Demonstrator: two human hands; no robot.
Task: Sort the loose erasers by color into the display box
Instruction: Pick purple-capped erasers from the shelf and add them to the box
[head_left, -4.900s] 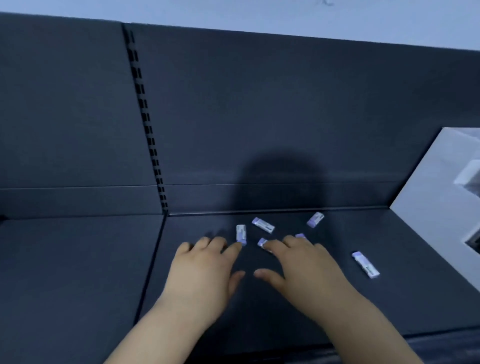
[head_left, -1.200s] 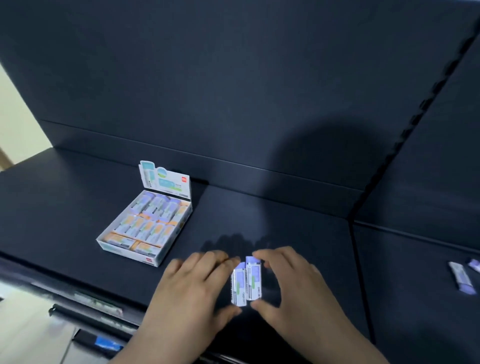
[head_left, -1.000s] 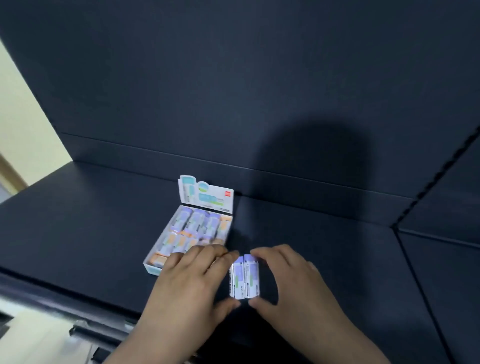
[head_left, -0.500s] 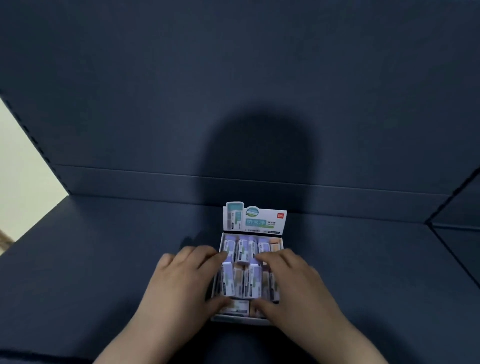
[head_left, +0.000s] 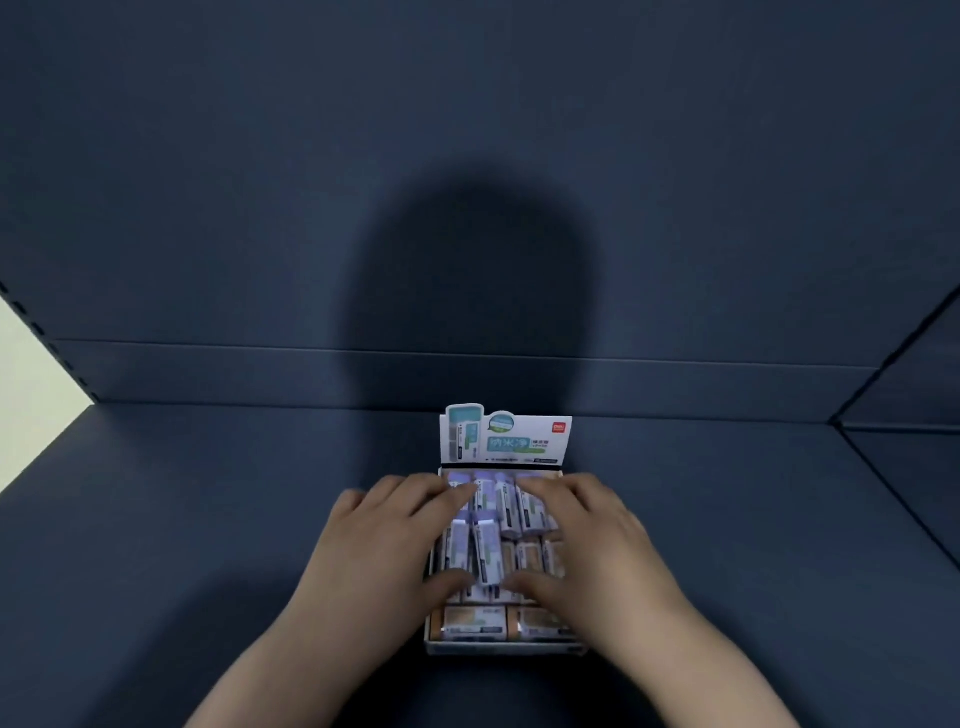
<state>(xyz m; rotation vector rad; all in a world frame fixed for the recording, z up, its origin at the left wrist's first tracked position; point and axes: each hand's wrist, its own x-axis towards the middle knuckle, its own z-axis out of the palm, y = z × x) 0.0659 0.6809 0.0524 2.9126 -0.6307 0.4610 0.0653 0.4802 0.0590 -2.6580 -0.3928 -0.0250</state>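
1. Left hand (head_left: 384, 545) first: the thumb is tucked under the near end of the two purple erasers (head_left: 475, 551) and the fingers curl over the far end, so it's pinching them lengthwise.
2. Right hand (head_left: 587, 545) pretty much mirrors it. The thumb presses the near end of the right-hand eraser of the pair and the fingers arch over the top. Those fingertips reach out over the back row too, and honestly I can't tell if they're touching the pair or the erasers behind it.
3. The pair itself sits side by side, long edges touching, pointing away from the person, over the middle of the box. Can't tell whether they're resting on the erasers below or held just above them.
4. The display box (head_left: 498, 648) is white and open-topped, directly under both hands on the shelf. There are purple-wrapped erasers (head_left: 511, 512) in the back row and orange-wrapped erasers (head_left: 472, 622) along the front. The middle is mostly hidden by the hands.
5. A header card (head_left: 506, 439) stands upright at the box's back edge, with teal print and a small red logo.
6. All of this is on a dark blue shelf (head_left: 208, 519) with a matching back panel (head_left: 208, 208). A rounded shadow (head_left: 467, 286) falls on the panel right above the box, and a pale wall (head_left: 31, 374) shows at the far left.
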